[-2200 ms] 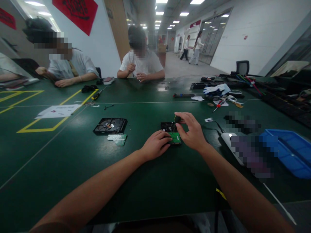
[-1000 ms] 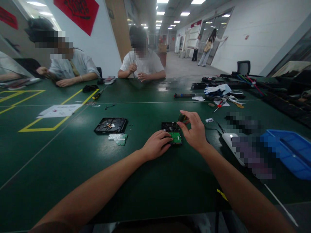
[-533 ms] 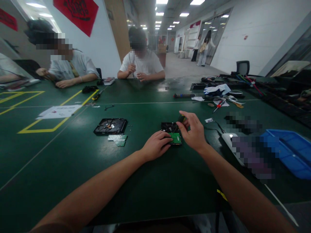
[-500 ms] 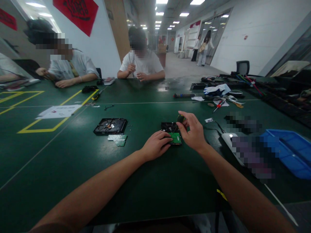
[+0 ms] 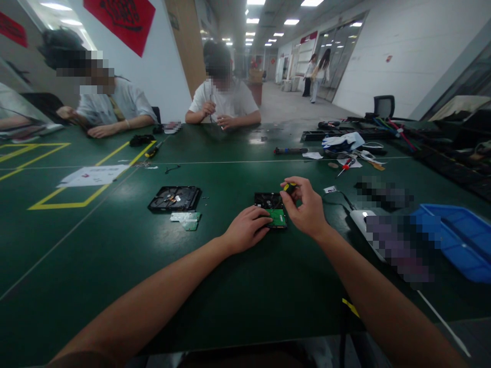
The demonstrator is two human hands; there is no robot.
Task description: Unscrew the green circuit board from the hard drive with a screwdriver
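Observation:
My left hand (image 5: 247, 230) lies over the left side of a hard drive (image 5: 268, 200), its fingers gripping it and reaching onto the green circuit board (image 5: 276, 219). In my right hand (image 5: 307, 207) is a screwdriver (image 5: 289, 188) with a yellow and black handle, pinched between thumb and fingers above the drive's right edge. The screwdriver's shaft and tip cannot be made out. Left of my hands sits another hard drive (image 5: 174, 198), with a separate circuit board (image 5: 185, 221) just in front of it and tiny screws beside it.
To the right lie a white device (image 5: 368, 232) with a cable and a blue tray (image 5: 456, 240). Farther back are a red screwdriver (image 5: 347, 164), a glove (image 5: 343, 141) and a dark cylindrical tool (image 5: 290, 151). Papers (image 5: 91, 176) lie left. Co-workers sit across the table.
The screwdriver handle has turned and tilted in my right hand, so its yellow end now shows. My left hand and the hard drive have stayed in place.

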